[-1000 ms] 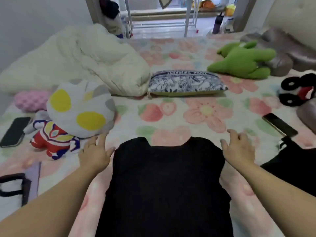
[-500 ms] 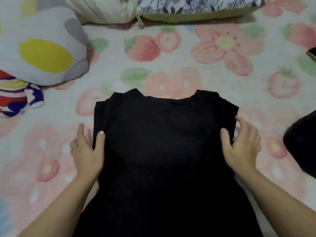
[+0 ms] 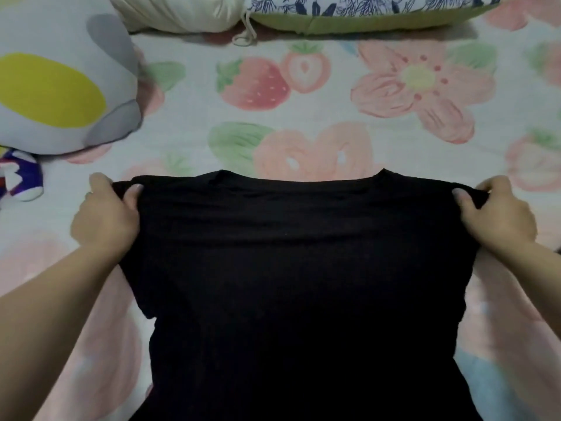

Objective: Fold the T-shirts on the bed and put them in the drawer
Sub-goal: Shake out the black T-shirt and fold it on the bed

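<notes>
A black T-shirt [image 3: 297, 268] lies spread on the flower-and-strawberry bed sheet [image 3: 303, 95], neckline pointing away from me and its lower part running out of the bottom of the view. My left hand [image 3: 106, 217] grips the shirt's left shoulder corner, thumb on top of the cloth. My right hand [image 3: 498, 214] grips the right shoulder corner the same way. The cloth is pulled taut between the two hands. No drawer is in view.
A large grey plush with a yellow patch [image 3: 60, 86] sits at the upper left, with a blue and red toy part [image 3: 21, 174] below it. A cream duvet [image 3: 179, 10] and a blue-patterned pillow [image 3: 364, 10] lie along the top edge.
Both hands moved from flat on the bed beside the shirt, then along its sides, up to the shoulder corners, which they now grip. The camera has dipped closer to the shirt.
</notes>
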